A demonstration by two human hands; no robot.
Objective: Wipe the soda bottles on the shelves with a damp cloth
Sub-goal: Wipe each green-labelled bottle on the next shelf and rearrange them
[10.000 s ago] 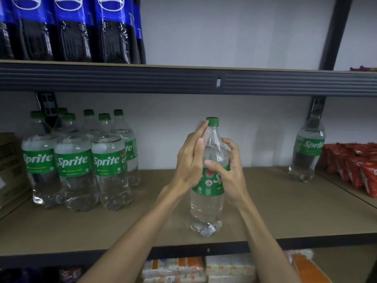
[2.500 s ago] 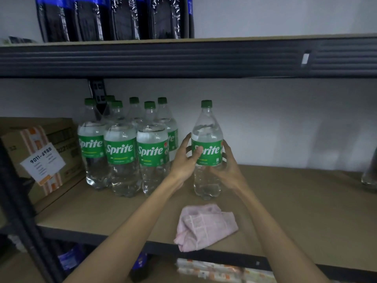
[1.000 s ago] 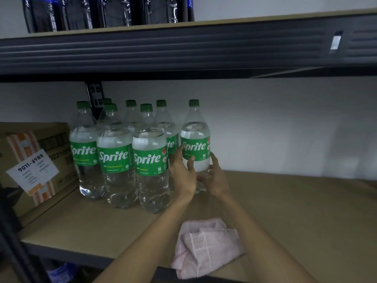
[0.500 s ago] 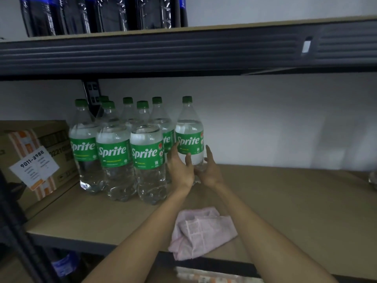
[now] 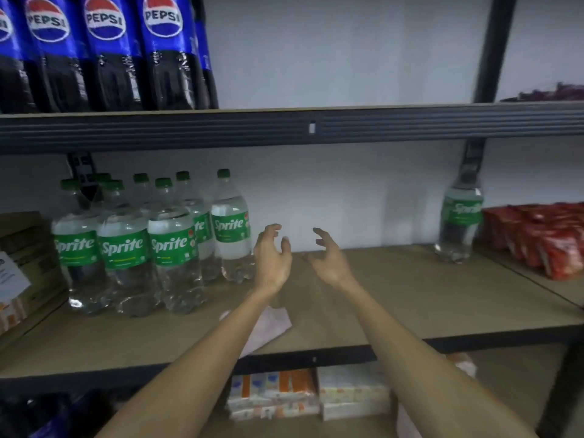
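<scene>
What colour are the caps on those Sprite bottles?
Green caps, like the labels; clearest in the head view.

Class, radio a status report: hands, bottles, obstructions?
Left hand, right hand open, empty. Sprite bottles stand left; lone bottle far right. Cloth lies loose on shelf; nothing blocking.

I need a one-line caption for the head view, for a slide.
Left hand and right hand hover open beside the Sprite bottles; the pink cloth lies on the shelf.

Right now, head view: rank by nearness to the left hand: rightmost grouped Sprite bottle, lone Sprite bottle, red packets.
From the left hand:
1. Rightmost grouped Sprite bottle, just left.
2. Lone Sprite bottle, far right.
3. Red packets, beyond it.
</scene>
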